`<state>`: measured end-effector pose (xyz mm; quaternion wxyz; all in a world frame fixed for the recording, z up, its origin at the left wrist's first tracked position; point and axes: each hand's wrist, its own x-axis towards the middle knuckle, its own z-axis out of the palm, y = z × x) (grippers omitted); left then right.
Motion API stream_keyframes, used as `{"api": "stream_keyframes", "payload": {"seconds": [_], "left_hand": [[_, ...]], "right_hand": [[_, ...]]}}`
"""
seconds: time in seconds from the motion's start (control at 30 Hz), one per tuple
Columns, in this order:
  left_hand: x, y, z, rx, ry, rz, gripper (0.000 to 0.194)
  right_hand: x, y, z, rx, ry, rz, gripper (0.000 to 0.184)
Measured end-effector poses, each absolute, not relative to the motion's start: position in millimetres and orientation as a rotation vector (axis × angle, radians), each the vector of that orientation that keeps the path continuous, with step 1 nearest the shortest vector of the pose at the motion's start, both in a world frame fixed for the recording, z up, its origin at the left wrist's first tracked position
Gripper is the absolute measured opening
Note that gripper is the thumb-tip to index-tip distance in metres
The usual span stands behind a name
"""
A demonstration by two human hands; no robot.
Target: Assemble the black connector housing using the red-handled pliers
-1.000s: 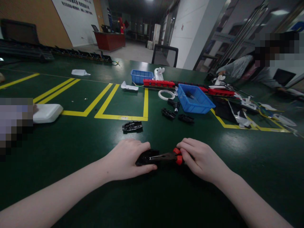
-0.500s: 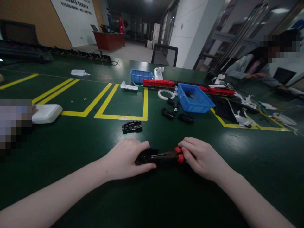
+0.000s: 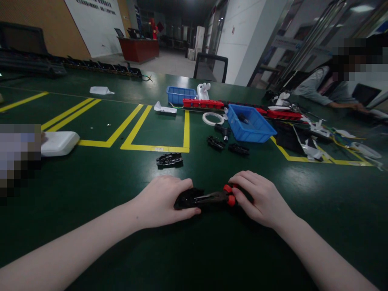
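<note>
My left hand [image 3: 165, 202] is closed around a black molded part [image 3: 188, 199], thumb and fingers on its opposite sides. Red-handled needle-nose pliers [image 3: 214, 197] are gripped in my right hand [image 3: 257, 198], with their jaws pointing left. The jaw tips lie over the right end of the black part; whether they pinch anything is too small to tell. Beyond my left hand lies a similar black part [image 3: 169, 160]. Two more dark parts, one nearer the middle [image 3: 216, 143] and one to its right [image 3: 239, 149], rest on the green table [image 3: 194, 258].
A blue bin [image 3: 251, 128] holds a dark item, with a black tool [image 3: 222, 131] and a roll of white tape [image 3: 213, 118] beside it. Red strips [image 3: 203, 104] stretch behind. A white case [image 3: 60, 143] sits left. A co-worker's sleeve [image 3: 315, 87] shows at the right.
The pliers' handles have dipped slightly and my right fingers look a little looser around them. My left hand keeps its grip on the black part. The co-worker's arms have shifted right.
</note>
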<state>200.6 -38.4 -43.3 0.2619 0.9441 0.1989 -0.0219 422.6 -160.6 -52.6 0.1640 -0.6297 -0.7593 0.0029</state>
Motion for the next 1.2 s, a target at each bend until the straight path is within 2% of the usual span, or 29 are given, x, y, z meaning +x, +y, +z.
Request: {"api": "stream_keyframes", "payload": {"seconds": [0.63, 1.2], "left_hand": [[200.7, -37.7, -45.9, 2.611, 0.543, -0.057, 0.030], [201.7, -38.7, -44.1, 2.594, 0.545, -0.075, 0.030]], "right_hand": [[428.2, -161.2, -56.8, -1.664, -2.061, -0.060, 0.018], [418.1, -160.6, -51.5, -1.668, -2.119, -0.130, 0.023]]}}
